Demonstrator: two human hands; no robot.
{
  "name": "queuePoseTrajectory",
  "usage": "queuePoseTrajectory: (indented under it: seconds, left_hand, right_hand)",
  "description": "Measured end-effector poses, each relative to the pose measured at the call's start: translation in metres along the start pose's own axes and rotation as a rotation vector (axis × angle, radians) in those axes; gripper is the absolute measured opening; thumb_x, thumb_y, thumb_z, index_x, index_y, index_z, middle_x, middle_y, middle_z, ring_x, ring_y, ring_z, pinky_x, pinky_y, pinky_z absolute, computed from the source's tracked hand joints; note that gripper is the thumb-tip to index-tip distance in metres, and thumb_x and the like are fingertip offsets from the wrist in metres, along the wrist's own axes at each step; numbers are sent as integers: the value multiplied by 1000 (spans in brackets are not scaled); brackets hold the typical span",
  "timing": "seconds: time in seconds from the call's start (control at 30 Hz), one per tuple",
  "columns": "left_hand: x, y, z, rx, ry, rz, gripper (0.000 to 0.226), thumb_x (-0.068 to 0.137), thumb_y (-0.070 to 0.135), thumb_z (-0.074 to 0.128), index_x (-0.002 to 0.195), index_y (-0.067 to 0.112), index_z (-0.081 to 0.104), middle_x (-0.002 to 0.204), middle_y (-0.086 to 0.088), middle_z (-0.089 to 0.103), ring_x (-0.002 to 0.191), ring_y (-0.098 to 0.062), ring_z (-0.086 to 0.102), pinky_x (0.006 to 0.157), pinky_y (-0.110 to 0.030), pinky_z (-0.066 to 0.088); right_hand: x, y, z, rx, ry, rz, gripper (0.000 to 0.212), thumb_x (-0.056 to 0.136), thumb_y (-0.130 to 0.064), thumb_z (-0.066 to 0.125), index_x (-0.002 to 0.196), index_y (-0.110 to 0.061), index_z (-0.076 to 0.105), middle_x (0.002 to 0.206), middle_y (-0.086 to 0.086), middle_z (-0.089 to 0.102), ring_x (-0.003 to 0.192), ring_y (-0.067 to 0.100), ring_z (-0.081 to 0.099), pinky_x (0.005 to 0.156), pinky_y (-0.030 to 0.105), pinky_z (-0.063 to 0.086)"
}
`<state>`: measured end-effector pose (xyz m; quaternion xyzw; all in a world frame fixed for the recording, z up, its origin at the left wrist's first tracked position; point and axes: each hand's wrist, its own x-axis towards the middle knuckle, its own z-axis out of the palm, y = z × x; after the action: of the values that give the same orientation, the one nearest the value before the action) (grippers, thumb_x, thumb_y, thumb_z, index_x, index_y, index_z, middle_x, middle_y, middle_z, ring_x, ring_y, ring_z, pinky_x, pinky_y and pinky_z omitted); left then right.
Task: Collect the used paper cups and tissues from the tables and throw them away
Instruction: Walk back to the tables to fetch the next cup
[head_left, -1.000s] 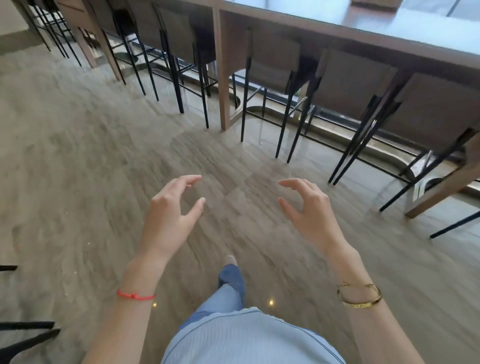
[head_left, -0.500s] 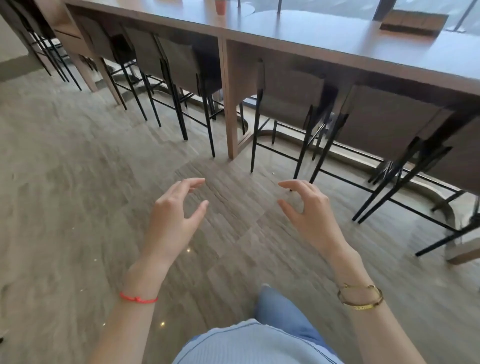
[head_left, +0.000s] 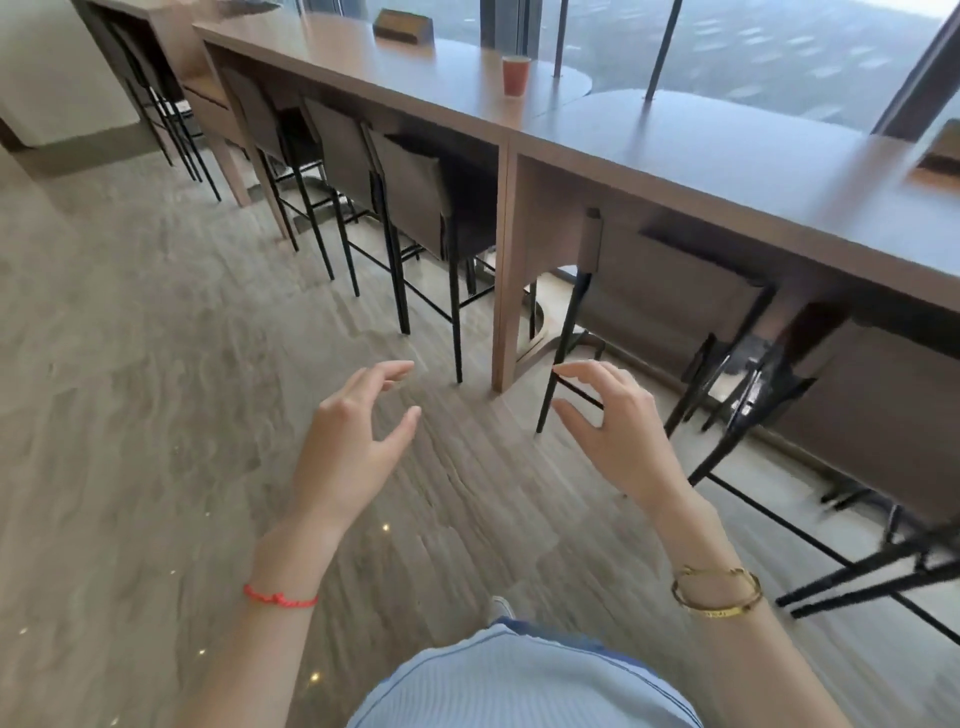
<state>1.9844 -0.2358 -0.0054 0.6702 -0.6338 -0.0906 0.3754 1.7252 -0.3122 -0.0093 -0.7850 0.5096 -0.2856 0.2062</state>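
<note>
No legible text anywhere in the head view. The gold bangle (head_left: 718, 593) on the right wrist carries small engraved marks, too small to read. The red paper cup (head_left: 516, 76) on the long table (head_left: 675, 156) shows a plain side with no print or logo visible. The wooden block (head_left: 403, 25) at the table's far end shows no lettering on its visible face.

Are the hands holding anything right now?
No. The left hand and the right hand are both empty, fingers loosely curled over the floor. The red paper cup stands untouched on the table.
</note>
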Motion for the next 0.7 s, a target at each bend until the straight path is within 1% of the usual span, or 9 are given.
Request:
queuePoseTrajectory:
  seconds: [0.13,0.27,0.3,0.4,0.43,0.47,0.57,0.7]
  left_hand:
    - [66,-12,15,14,28,-28,40,85,23,70,124,26,59,116,15,63,107,2,57,93,-3,34]
    - [132,-31,25,18,42,-58,40,85,22,70,123,26,59,115,15,63,107,1,58,94,-5,36]
    - [148,-38,28,23,43,-65,39,85,22,70,123,26,59,115,15,63,107,1,58,94,-5,35]
    - [200,-57,39,32,34,-75,40,85,21,70,123,25,59,115,14,63,107,0,58,92,-3,34]
    - [219,-64,43,36,30,-68,40,85,21,71,123,25,60,115,14,63,106,0,58,92,-2,34]
    - [238,-72,48,40,23,-60,40,85,21,71,123,26,60,114,14,63,106,0,58,91,-1,33]
    - [298,-95,58,47,9,-57,40,86,25,69,124,29,58,115,16,62,107,2,57,90,0,32]
    - [388,-126,70,26,-13,-35,40,87,25,69,125,30,57,118,17,62,110,2,57,92,1,31]
  right_hand:
    - [84,15,1,3,-1,-42,30,91,-26,62,121,-23,59,117,-11,60,113,8,51,93,16,31]
    - [163,29,9,-20,-47,-57,32,91,-27,63,122,-22,58,117,-9,61,109,9,53,86,5,30]
    - [181,32,12,-20,-51,-63,32,91,-27,62,122,-22,58,117,-8,61,109,9,53,86,7,31]
    - [234,41,23,-4,-44,-70,33,90,-26,62,122,-21,59,119,-7,61,110,11,53,89,18,35]
    - [252,44,28,0,-37,-71,32,90,-26,61,122,-20,59,119,-6,61,110,11,53,90,19,35]
    - [271,48,32,2,-33,-68,32,91,-26,61,122,-20,59,119,-7,61,110,11,53,90,18,35]
    - [330,58,48,-1,-16,-56,32,91,-25,63,122,-20,60,120,-6,61,110,8,51,87,6,29]
    - [415,66,65,8,20,-26,32,91,-26,63,122,-22,59,121,-7,60,111,8,52,87,6,29]
